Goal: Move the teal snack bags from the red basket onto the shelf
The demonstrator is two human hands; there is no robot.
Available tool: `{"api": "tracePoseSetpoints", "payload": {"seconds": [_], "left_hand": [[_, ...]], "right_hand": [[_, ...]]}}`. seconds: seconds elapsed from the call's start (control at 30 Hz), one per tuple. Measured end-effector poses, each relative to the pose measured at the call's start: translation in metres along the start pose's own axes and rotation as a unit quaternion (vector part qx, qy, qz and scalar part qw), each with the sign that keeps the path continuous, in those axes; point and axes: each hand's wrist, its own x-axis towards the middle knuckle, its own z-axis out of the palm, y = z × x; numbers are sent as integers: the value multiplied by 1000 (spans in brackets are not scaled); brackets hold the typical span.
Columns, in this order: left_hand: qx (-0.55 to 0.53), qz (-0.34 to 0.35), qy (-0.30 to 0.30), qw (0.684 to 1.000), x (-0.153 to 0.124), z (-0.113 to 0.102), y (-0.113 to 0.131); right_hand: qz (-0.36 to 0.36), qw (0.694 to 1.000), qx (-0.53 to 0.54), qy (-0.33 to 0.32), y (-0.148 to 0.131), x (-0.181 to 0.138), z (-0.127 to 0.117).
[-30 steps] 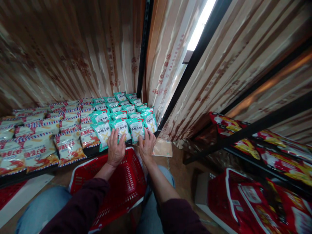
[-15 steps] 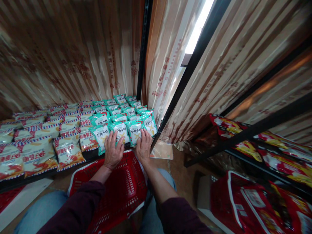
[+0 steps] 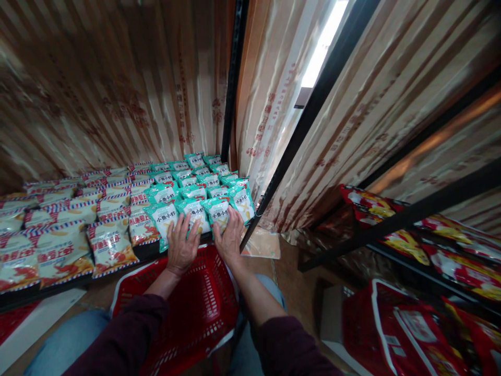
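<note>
Rows of teal snack bags (image 3: pixel 188 183) lie on a low shelf (image 3: pixel 144 253) in front of me. My left hand (image 3: pixel 181 245) rests with fingers spread on the front teal bags (image 3: pixel 164 216). My right hand (image 3: pixel 229 237) lies flat, fingers apart, on the front teal bag (image 3: pixel 217 210) beside it. Neither hand grips a bag. A red plastic basket (image 3: pixel 195 308) sits on my lap below both wrists.
Red-and-white striped snack bags (image 3: pixel 66 230) fill the shelf's left part. A black upright post (image 3: pixel 301 125) stands right of the teal bags. Red snack bags (image 3: pixel 422 235) lie on a shelf at right, more red packs (image 3: pixel 407 334) below. Brown wrapped sheeting hangs behind.
Both hands have slid slightly forward and closer together over the front teal bags, pressing them back on the shelf. The view has shifted a little.
</note>
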Motion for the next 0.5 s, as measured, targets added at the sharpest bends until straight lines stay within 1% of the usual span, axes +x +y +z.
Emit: {"api": "tracePoseSetpoints", "payload": {"seconds": [0.13,0.33,0.5], "left_hand": [[12,-3,6,1000,-1,0,1],[20,3,10,1000,-2,1,0],[24,2,17,1000,-2,1,-2]], "right_hand": [[-16,999,-26,-12,-1,0,-1],[-30,1000,3,2,-1,6,5],[-4,1000,-18,12,-1,10,5]]}}
